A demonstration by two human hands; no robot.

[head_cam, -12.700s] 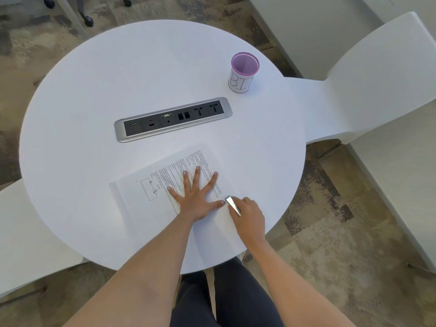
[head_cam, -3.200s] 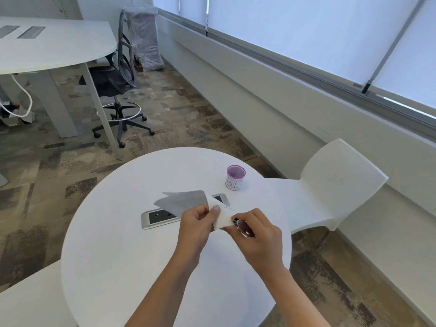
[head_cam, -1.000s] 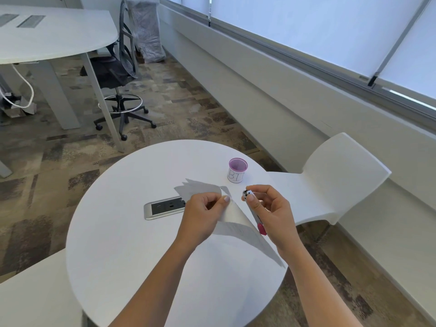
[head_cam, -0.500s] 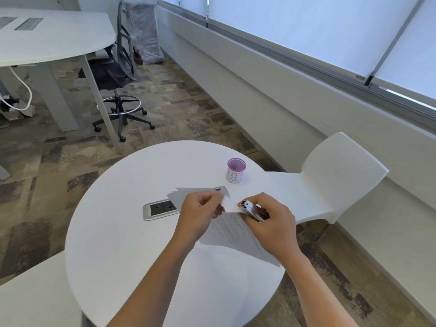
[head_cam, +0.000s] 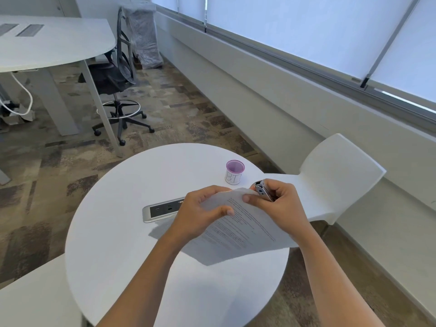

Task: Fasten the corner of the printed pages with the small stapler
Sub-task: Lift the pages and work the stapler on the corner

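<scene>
The printed pages (head_cam: 245, 230) are held up above the round white table (head_cam: 122, 256), text side facing me. My left hand (head_cam: 200, 213) pinches their upper edge between thumb and curled fingers. My right hand (head_cam: 280, 206) grips the small silver stapler (head_cam: 263, 190), whose head sits at the pages' top right corner. My right thumb presses on the paper beside the stapler. Whether the corner lies inside the stapler's jaw is hidden by the fingers.
A purple-rimmed cup (head_cam: 234, 172) stands at the table's far right. A silver power socket strip (head_cam: 160, 210) is set in the tabletop, partly behind my left hand. A white chair (head_cam: 335, 175) stands to the right; an office chair (head_cam: 118, 79) and desk (head_cam: 47, 41) are beyond.
Both hands have lifted the pages higher and tilted the text toward me. The stapler has stayed at the top corner, now held more upright.
</scene>
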